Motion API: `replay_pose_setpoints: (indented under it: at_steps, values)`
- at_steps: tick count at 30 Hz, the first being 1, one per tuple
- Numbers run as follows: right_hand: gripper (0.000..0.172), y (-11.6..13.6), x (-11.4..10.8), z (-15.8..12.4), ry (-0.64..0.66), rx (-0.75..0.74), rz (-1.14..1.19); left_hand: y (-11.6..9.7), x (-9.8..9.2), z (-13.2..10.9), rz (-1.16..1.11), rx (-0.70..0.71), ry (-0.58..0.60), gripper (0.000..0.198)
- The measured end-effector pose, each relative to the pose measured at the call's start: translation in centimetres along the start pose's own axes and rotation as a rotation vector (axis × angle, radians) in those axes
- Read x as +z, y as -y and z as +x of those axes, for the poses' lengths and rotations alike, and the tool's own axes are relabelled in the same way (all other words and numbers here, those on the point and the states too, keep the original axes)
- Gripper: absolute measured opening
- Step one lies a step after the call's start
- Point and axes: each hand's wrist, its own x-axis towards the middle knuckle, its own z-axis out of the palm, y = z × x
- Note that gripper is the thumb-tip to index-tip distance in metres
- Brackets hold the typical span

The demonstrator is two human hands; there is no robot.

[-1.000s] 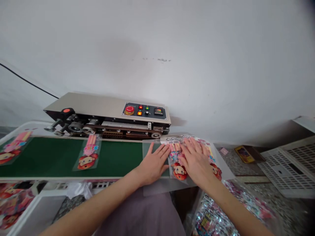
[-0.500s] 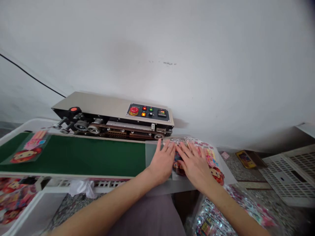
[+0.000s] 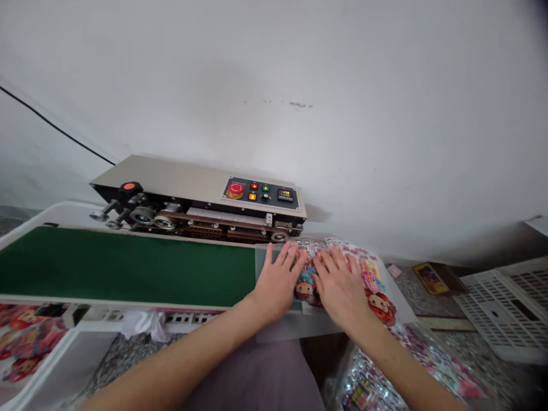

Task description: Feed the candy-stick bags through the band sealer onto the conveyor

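1. Along the far edge of the conveyor, against the white wall: a band sealing machine (image 3: pixel 201 197), its rollers and sealing slot facing the person, its control panel (image 3: pixel 259 193) lit.
2. Green belt (image 3: pixel 128 265): runs from the left edge of the view to the right end of the conveyor; the visible stretch carries no packet.
3. Clear feed plate (image 3: pixel 291 328): overlaps the belt's right end and juts out toward the person; it carries the work in hand.
4. White slatted crate (image 3: pixel 505 308): well apart, at the right edge of the view.
5. Stack of printed packets (image 3: pixel 377 285): fanned out on the plate's right half, cartoon faces toward the near edge, open tops toward the sealer.
6. Right hand (image 3: pixel 338 288): palm down on the stack, fingers apart and flat, clamped on nothing.
7. Left hand (image 3: pixel 278 282): palm down on the plate's left half just beside the right hand, fingers spread, gripping nothing; its fingertips touch the top packet.
8. Top packet (image 3: pixel 306 282): lies between the two hands, partly covered by both, near the sealer's intake.
9. Judged step: one packet is being parted from the stack at the belt's right end. A next move would call for light sideways pressure from the left hand, the right pinning the rest, and the packet's top edge kept level with the slot.
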Motion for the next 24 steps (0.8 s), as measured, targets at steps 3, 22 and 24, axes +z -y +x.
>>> replay_pose_setpoints:
  at_steps: [3, 22, 24]
  values:
    - [0.037, -0.1, 0.2, 0.1, -0.011, 0.003, -0.004, 0.0, 0.9, -0.2, -0.028, 0.089, -0.051, 0.067]
    - [0.044, -0.2, 1.2, -0.2, 0.005, 0.0, 0.066, 0.8, 0.2, -0.9, 0.03, -0.012, -0.068, 0.05]
    - [0.046, -0.4, 1.0, -0.5, 0.005, -0.02, 0.054, 0.0, 0.7, 0.0, -0.025, 0.096, -0.062, 0.053]
